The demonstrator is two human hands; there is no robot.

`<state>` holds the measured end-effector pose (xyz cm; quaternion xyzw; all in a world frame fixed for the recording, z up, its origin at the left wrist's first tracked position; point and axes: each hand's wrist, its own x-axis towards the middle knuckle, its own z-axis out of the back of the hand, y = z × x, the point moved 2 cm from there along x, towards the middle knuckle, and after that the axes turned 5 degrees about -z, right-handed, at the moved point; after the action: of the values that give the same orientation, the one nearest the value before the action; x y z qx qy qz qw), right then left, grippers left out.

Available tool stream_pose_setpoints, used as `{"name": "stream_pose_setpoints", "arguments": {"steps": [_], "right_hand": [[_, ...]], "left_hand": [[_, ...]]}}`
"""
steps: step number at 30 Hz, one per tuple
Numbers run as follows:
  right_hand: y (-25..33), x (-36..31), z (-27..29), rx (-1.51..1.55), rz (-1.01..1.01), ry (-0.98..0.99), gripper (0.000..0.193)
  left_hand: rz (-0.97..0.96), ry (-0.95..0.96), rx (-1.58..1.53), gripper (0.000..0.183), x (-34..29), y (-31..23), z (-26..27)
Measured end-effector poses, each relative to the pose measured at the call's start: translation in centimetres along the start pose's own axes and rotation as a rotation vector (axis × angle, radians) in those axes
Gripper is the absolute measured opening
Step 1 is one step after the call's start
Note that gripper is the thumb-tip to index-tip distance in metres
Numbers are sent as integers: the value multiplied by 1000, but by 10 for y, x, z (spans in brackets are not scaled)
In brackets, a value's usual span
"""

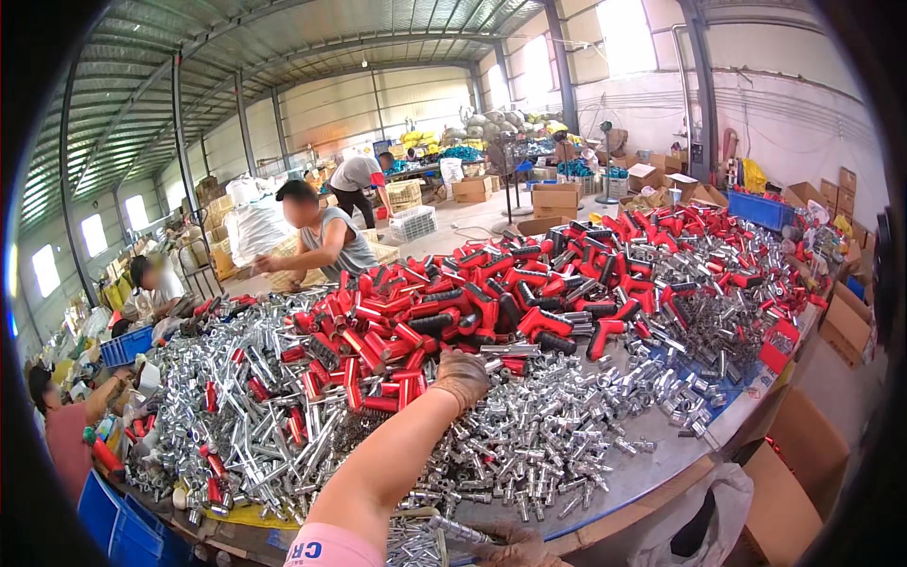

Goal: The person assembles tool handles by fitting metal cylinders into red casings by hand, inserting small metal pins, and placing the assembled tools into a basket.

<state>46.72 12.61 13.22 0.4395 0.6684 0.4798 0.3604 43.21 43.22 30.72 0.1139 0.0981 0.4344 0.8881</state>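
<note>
My left hand [461, 380], in a brownish glove, reaches forward to the edge of a heap of red-and-black pistol-shaped handles [472, 295]. Its fingers point down among the parts, and their tips are hidden. Just beyond it lies a silver metal tube [510, 350]. Small silver metal fittings [539, 425] are heaped right beside the wrist. At the lower edge my right hand [518, 550], gloved too and partly cut off, is closed around a silver metal cylinder [458, 529] that sticks out to the left. Thin metal pins [406, 542] lie near that cylinder.
Long silver levers [274, 378] cover the table's left side. Blue crates [123, 520] stand at lower left, an open cardboard box [789, 482] at lower right. A blue bin [761, 210] sits at the far right. Several people work across and left of the table.
</note>
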Motion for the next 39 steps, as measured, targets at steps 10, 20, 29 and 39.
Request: {"name": "stream_pose_setpoints", "arguments": {"steps": [10,20,29,39], "right_hand": [[29,5,-12,523,-147,-21,32],[67,-14,-32,149,213,-101,42],[113,-35,-71,-708,-76,-54,38],[115,-44,-115,-708,-338,138,92]], "left_hand": [[1,-447,-219,26,-72,32,3],[180,-169,-1662,27,-293,80,-6],[60,72,-1581,29,-399,67,-53],[48,-140,-1769,55,-427,-15,-88]]}}
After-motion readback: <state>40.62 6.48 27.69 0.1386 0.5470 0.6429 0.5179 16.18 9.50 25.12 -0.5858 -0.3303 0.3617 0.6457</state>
